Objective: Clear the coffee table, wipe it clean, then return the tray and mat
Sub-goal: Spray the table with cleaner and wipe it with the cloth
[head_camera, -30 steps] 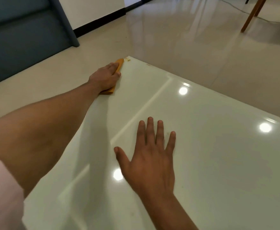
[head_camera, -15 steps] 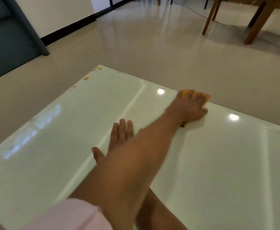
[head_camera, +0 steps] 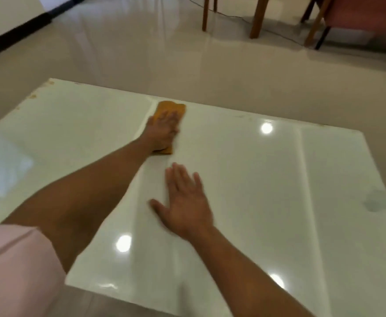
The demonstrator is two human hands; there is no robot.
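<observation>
The glossy white coffee table (head_camera: pixel 267 179) fills most of the view. An orange cloth (head_camera: pixel 172 108) lies flat near its far edge, and my left hand (head_camera: pixel 163 131) presses down on it with the fingers laid flat. My right hand (head_camera: pixel 186 200) rests palm down on the table's middle, fingers spread and straight, holding nothing. Small brownish stains (head_camera: pixel 50 83) mark the far left corner. No tray or mat shows in this view.
Shiny tiled floor (head_camera: pixel 210 65) surrounds the table. Wooden chair legs (head_camera: pixel 257 17) and a pink-seated chair (head_camera: pixel 366 17) stand at the back right, with a cable along the floor. A dull smudge (head_camera: pixel 374 202) sits near the table's right edge.
My left hand slid the cloth from the far left corner along the far edge to the right, then back a little leftward. My right hand stayed flat on the table.
</observation>
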